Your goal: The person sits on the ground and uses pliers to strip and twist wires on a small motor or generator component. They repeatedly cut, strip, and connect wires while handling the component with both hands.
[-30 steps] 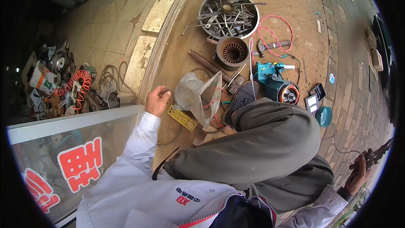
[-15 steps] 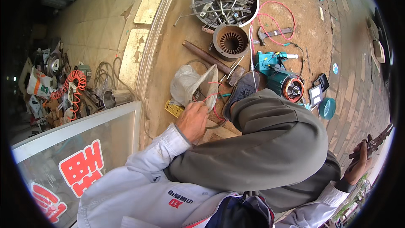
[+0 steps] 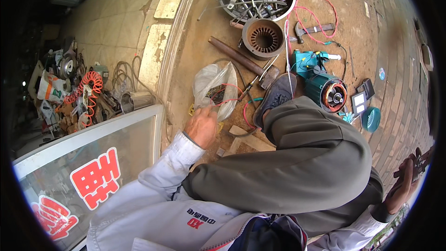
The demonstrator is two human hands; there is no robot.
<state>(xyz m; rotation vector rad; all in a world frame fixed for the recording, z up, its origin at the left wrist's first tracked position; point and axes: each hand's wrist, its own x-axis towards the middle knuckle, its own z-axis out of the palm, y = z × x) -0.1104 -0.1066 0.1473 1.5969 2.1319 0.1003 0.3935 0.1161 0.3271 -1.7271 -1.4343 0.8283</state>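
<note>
Presently, our left hand (image 3: 202, 127), fingers bent, is at the plastic bag (image 3: 203, 81) near our shoe (image 3: 277, 94); its grip we cannot tell. Our right hand (image 3: 403, 187) clasps a dark tool (image 3: 422, 161). Snagged red wire (image 3: 231, 100) might tip the bag.

The brown ground (image 3: 354, 30) is covered in spots by 1 big round pan (image 3: 288, 13), 1 rusty ring (image 3: 253, 48), 1 small hammer (image 3: 316, 29), 1 green motor (image 3: 320, 85) and 1 white bag (image 3: 203, 83).

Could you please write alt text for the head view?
A person's left hand appears to touch a whitish bag; the right hand is on a dark object. Ahead lie a teal motor, a hammer and a basin of metal parts.
</note>
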